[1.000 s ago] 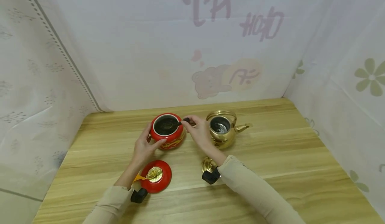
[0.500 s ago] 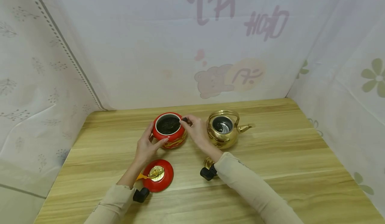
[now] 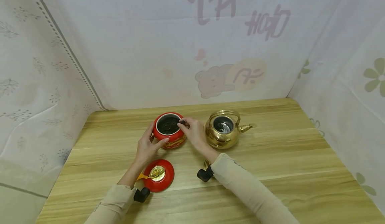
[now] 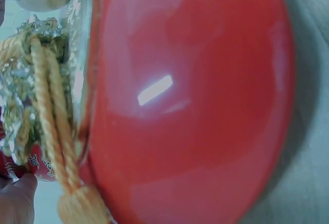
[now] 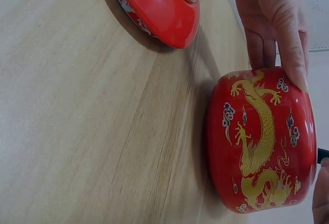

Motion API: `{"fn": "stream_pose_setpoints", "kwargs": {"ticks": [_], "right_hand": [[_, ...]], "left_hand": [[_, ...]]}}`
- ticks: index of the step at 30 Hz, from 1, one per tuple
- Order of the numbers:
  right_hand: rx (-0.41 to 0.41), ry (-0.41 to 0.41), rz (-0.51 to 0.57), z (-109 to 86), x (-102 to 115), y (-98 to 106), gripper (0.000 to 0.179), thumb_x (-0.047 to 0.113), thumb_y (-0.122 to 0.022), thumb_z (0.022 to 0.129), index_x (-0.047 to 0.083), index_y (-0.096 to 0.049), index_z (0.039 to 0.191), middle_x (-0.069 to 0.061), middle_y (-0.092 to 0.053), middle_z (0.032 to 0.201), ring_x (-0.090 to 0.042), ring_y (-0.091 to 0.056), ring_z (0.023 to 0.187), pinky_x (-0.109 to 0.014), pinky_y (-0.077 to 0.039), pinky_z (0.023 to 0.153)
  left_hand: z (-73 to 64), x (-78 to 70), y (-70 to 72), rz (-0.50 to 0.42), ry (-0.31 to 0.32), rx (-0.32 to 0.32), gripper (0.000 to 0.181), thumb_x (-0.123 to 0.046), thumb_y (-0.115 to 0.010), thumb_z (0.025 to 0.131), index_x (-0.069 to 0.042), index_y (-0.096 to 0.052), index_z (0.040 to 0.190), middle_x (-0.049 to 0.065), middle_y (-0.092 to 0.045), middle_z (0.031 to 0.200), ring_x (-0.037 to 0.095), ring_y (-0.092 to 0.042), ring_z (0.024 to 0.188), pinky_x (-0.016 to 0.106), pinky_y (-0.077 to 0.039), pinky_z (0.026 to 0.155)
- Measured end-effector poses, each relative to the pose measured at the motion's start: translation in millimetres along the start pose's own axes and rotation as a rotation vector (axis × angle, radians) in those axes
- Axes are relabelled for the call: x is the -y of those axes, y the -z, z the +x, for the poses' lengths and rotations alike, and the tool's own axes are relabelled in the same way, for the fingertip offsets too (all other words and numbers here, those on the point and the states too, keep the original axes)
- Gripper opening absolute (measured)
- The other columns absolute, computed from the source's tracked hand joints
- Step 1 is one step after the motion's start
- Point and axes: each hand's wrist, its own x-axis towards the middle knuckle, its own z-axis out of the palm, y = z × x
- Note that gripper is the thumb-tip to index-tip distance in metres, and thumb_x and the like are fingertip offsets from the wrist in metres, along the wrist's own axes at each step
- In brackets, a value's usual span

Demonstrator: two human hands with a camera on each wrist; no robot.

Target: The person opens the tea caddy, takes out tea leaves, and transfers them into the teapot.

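A person's two bare hands work above a wooden table (image 3: 270,157). The left hand (image 3: 147,147) grips a round red jar (image 3: 172,143), its fingers curved around the left side and its thumb on the near side. The jar stands upright toward the back of the table, left of centre, uncovered, with a white rim, and a gold dragon decorates its side. Dark contents (image 3: 166,125) show inside.

The right hand (image 3: 194,134) is at the jar's right rim, thumb and fingers pinching a black handle (image 3: 182,122). The handle's other end is hard to make out against the dark contents.

Just right of that hand sits a shiny gold kettle (image 3: 222,140), also uncovered, its hooped handle (image 3: 228,112) standing up and its spout (image 3: 246,128) pointing right. Within its mouth are a pierced metal strainer (image 3: 226,128) and some dark bits.

Nearer the person, below the jar, a red lid (image 3: 167,179) rests on the table; it has a gold centre and an orange cord (image 4: 43,95) ending in a tassel (image 4: 82,206). A small gold lid (image 3: 206,164) is mostly hidden by the right wrist. Both sleeves (image 3: 246,187) are pale beige. Behind, a pale cloth (image 3: 144,57) carries a faded bear and lettering.
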Motion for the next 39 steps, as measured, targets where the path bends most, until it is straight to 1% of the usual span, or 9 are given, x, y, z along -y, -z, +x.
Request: {"fn": "stream_pose_setpoints", "kwargs": {"ticks": [4,12,19,24,28,33,39], "right_hand": [[0.023,-0.013,0.017,1.1,0,-2,0.012,0.015,-0.070,0.085,0.004,-0.071,0.091,-0.005,-0.069,0.076,-0.008,-0.057,0.064,-0.014,-0.045,0.055],[0.037,-0.040,0.040,3.2,0,-4,0.012,0.013,-0.071,0.084,0.003,-0.072,0.091,-0.007,-0.069,0.076,-0.011,-0.058,0.065,-0.015,-0.045,0.056],[0.033,-0.060,0.051,3.4,2,-6,0.011,0.012,-0.071,0.083,0.003,-0.072,0.090,-0.007,-0.067,0.074,-0.009,-0.053,0.063,-0.015,-0.042,0.055],[0.037,-0.080,0.069,3.5,3,-8,0.010,0.011,-0.071,0.083,0.003,-0.072,0.090,-0.006,-0.066,0.073,-0.007,-0.050,0.062,-0.015,-0.041,0.054],[0.043,-0.091,0.074,4.5,3,-10,0.011,0.012,-0.071,0.084,0.004,-0.072,0.091,-0.007,-0.066,0.074,-0.008,-0.050,0.062,-0.015,-0.041,0.055],[0.036,-0.168,0.124,3.8,4,-11,0.013,0.012,-0.071,0.084,0.003,-0.073,0.092,-0.008,-0.069,0.078,-0.010,-0.056,0.066,-0.015,-0.045,0.058],[0.015,-0.267,0.191,2.0,1,-12,0.013,0.012,-0.071,0.084,0.003,-0.073,0.093,-0.010,-0.071,0.083,-0.018,-0.064,0.074,-0.017,-0.050,0.062]], "left_hand": [[0.4,0.5,-0.2,-0.006,-0.008,-0.002,0.084,-0.016,-0.074,0.081,0.000,-0.024,0.148,0.018,-0.024,0.153,0.033,-0.028,0.139,0.044,-0.033,0.108],[-0.4,-2.3,0.5,-0.027,0.009,0.006,0.084,-0.017,-0.073,0.082,-0.002,-0.024,0.148,0.017,-0.024,0.153,0.032,-0.028,0.139,0.042,-0.032,0.109],[0.9,-1.6,1.0,-0.007,0.013,0.007,0.084,-0.017,-0.073,0.082,-0.002,-0.024,0.148,0.016,-0.024,0.153,0.031,-0.028,0.139,0.042,-0.033,0.109],[1.3,-1.4,1.2,-0.007,0.025,0.013,0.084,-0.017,-0.073,0.082,-0.002,-0.024,0.148,0.016,-0.023,0.154,0.031,-0.027,0.140,0.042,-0.033,0.109],[1.4,-1.4,1.2,-0.016,0.031,0.013,0.083,-0.018,-0.073,0.082,-0.003,-0.024,0.148,0.015,-0.023,0.154,0.030,-0.027,0.140,0.041,-0.032,0.110],[1.3,-1.2,0.7,-0.036,0.033,0.017,0.083,-0.017,-0.073,0.083,-0.003,-0.024,0.148,0.015,-0.022,0.154,0.028,-0.025,0.141,0.040,-0.031,0.110],[0.5,-1.8,1.6,-0.029,0.036,0.016,0.085,-0.017,-0.074,0.082,-0.004,-0.023,0.149,0.014,-0.023,0.154,0.028,-0.027,0.140,0.038,-0.033,0.109]]}}
